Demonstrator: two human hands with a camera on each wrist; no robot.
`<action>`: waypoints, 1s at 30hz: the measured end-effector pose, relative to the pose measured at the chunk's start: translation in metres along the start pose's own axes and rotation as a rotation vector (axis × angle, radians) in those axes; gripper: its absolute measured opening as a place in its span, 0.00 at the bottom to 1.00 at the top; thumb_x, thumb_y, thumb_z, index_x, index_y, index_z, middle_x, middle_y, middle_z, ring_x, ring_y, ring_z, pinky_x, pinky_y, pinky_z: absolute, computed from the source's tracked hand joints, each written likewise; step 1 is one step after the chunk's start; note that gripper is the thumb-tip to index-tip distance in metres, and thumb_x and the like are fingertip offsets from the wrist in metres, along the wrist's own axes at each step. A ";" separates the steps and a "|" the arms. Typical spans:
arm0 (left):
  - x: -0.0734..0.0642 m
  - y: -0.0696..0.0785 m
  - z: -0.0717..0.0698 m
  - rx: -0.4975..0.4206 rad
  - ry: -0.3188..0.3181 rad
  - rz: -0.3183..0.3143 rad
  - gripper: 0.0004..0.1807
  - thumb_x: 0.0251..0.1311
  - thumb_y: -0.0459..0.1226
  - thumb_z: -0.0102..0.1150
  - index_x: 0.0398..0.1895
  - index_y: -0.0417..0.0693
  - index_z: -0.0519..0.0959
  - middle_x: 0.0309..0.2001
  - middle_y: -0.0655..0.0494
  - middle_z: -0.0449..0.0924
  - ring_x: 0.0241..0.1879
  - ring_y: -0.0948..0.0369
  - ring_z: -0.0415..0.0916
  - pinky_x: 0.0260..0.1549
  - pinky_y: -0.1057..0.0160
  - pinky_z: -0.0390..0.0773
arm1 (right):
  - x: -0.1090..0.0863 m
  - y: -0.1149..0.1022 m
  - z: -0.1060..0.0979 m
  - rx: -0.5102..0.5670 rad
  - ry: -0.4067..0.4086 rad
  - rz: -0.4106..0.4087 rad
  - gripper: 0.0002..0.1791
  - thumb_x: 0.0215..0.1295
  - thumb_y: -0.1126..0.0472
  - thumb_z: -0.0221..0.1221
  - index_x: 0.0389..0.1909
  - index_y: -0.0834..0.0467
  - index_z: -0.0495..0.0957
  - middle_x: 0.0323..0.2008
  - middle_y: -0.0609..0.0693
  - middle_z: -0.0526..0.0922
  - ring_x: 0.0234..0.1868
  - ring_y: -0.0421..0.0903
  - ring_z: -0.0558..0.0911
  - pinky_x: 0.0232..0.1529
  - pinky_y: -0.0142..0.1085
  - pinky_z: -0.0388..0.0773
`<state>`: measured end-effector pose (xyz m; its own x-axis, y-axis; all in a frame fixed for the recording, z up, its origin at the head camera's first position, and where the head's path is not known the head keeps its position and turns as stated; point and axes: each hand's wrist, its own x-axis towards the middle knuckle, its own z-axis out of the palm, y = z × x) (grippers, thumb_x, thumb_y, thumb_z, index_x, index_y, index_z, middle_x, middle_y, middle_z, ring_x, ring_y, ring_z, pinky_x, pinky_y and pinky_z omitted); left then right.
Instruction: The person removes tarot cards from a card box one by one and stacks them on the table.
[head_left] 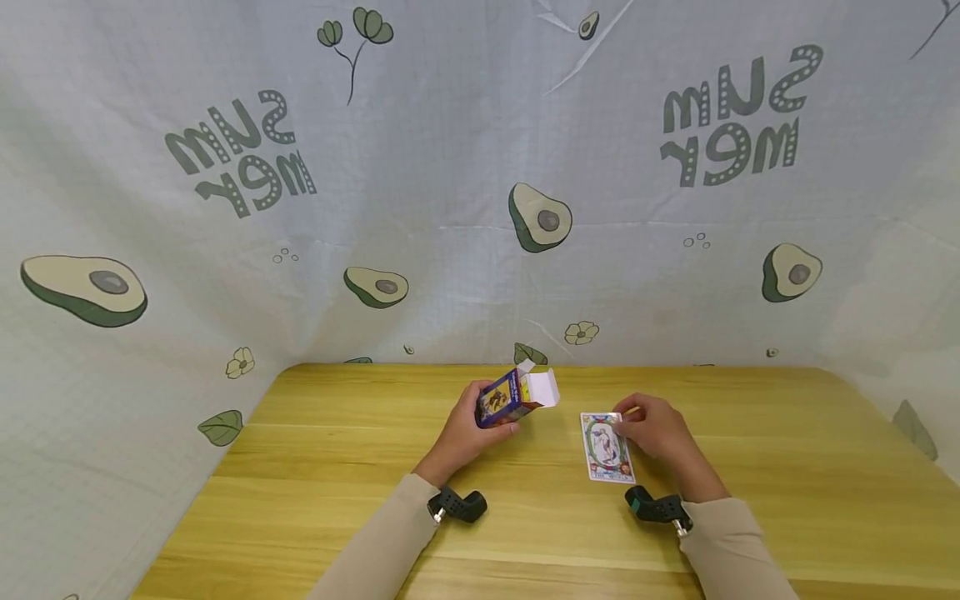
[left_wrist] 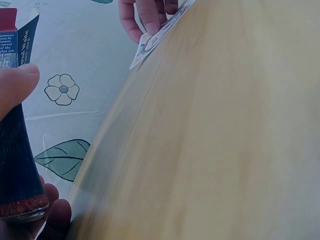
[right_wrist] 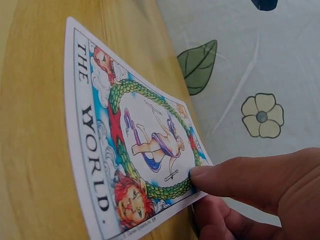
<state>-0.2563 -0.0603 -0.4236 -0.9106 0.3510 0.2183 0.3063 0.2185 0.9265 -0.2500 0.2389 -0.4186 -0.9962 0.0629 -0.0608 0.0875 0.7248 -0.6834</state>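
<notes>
My left hand (head_left: 463, 429) grips a dark blue and red card box (head_left: 501, 400) whose white top flap (head_left: 543, 387) stands open toward the right. In the left wrist view the thumb (left_wrist: 19, 87) presses one side of the box (left_wrist: 20, 160), with fingertips curled under it. To the right, my right hand (head_left: 654, 427) pinches a tarot card (head_left: 606, 448) by its right edge. The right wrist view shows the card (right_wrist: 150, 135) face up and slightly bowed, reading "THE WORLD", with the thumb (right_wrist: 235, 175) on its face and the fingers behind.
Both hands are over a wooden table (head_left: 525, 533). A pale cloth (head_left: 450, 208) with avocados, leaves and lettering hangs behind the table and along its sides. Each wrist wears a black camera mount, the left one (head_left: 457, 505) and the right one (head_left: 654, 505).
</notes>
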 end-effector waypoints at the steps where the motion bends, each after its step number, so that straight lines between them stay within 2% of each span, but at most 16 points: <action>1: 0.000 0.000 0.000 0.000 0.001 0.001 0.36 0.56 0.36 0.67 0.64 0.37 0.61 0.53 0.48 0.68 0.49 0.59 0.68 0.49 0.61 0.72 | 0.000 0.000 0.000 -0.003 -0.002 0.002 0.15 0.61 0.63 0.61 0.48 0.64 0.76 0.38 0.60 0.78 0.37 0.53 0.73 0.36 0.40 0.73; 16: 0.001 0.002 -0.001 0.010 0.012 -0.015 0.35 0.56 0.36 0.68 0.64 0.41 0.62 0.55 0.49 0.67 0.50 0.58 0.67 0.51 0.60 0.71 | 0.001 -0.003 0.001 -0.031 0.007 0.000 0.16 0.61 0.63 0.62 0.48 0.64 0.76 0.36 0.59 0.77 0.36 0.53 0.72 0.32 0.38 0.71; 30: 0.000 -0.001 0.000 0.010 0.012 -0.015 0.36 0.56 0.37 0.68 0.64 0.40 0.62 0.54 0.49 0.67 0.50 0.58 0.67 0.49 0.62 0.72 | 0.003 0.000 0.004 -0.039 -0.004 0.007 0.15 0.60 0.62 0.62 0.46 0.64 0.80 0.36 0.58 0.78 0.36 0.53 0.72 0.35 0.40 0.71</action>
<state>-0.2564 -0.0601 -0.4247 -0.9181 0.3372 0.2084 0.2957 0.2326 0.9265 -0.2528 0.2363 -0.4211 -0.9955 0.0655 -0.0689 0.0947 0.7505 -0.6541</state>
